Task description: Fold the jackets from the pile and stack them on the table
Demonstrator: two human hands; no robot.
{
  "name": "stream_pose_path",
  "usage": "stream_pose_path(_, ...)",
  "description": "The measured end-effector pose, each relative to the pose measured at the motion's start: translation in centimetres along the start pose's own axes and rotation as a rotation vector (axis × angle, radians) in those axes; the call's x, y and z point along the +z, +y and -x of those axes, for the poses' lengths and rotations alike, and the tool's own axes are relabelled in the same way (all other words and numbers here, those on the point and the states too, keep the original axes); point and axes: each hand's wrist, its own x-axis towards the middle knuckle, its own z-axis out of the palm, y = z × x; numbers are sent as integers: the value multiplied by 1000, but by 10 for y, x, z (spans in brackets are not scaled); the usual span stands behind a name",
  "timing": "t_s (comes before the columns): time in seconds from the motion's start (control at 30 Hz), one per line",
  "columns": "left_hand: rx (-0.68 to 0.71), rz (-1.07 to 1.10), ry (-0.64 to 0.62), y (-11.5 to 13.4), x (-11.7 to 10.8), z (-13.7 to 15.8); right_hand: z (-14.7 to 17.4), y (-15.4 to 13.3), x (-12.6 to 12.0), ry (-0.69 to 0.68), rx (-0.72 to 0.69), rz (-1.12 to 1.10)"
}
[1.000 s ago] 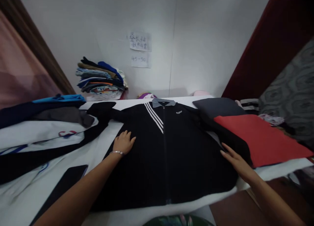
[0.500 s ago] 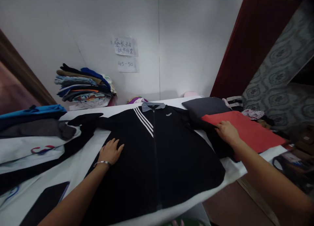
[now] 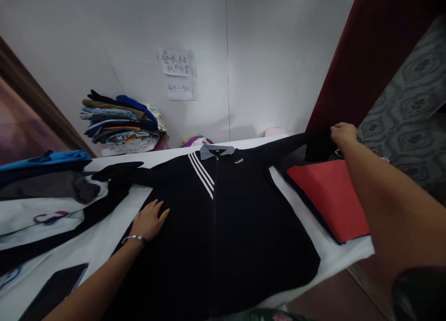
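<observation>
A black zip jacket (image 3: 244, 219) with a grey collar and white diagonal stripes lies spread, front up, on the white-covered table (image 3: 331, 258). My left hand (image 3: 148, 221), with a bracelet at the wrist, rests on the jacket's left side, fingers spread. Far out to the right, my right hand (image 3: 343, 134) grips the end of the jacket's right sleeve (image 3: 296, 142), which is lifted and stretched sideways. The sleeve passes over folded dark grey and red garments (image 3: 324, 191). The other sleeve (image 3: 121, 172) lies out to the left.
A stack of folded clothes (image 3: 121, 121) stands at the back left against the wall. More garments (image 3: 38, 209) lie at the left, with a dark flat device (image 3: 55, 288) near the front. Two handwritten papers (image 3: 177, 72) hang on the wall.
My right hand has moved up and to the right, pulling the sleeve off the red garment and straightening it. My left hand stays on the jacket, shifted slightly left in view.
</observation>
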Motion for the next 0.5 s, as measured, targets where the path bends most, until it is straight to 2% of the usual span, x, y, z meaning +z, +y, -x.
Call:
stream_pose_path(0.07, 2, -3, 9, -2, 2, 0, -1, -8, 9, 70, -23, 72)
stream_pose_path(0.13, 3, -6, 12, -3, 3, -1, 21, -19, 29, 58, -205, 110)
stream_pose_path(0.17, 4, -7, 12, -3, 4, -1, 38, -25, 43, -5, -332, 79)
stream_pose_path(0.23, 4, -9, 9, -3, 3, -1, 78, -37, 74, -268, -403, -103)
stream_pose_path(0.3, 1, -11, 1, -2, 1, -1, 115, -45, 104, -552, -242, -188)
stream_pose_path(0.33, -2, -11, -4, -1, 1, 0, 129, -47, 117, -612, -181, -180)
stream_pose_path(0.4, -9, -9, -10, -1, 0, 0, 146, -47, 137, -690, -48, -157)
stream_pose_path(0.5, -7, -2, -12, -2, 0, 1, 146, -46, 155, -714, 102, -147)
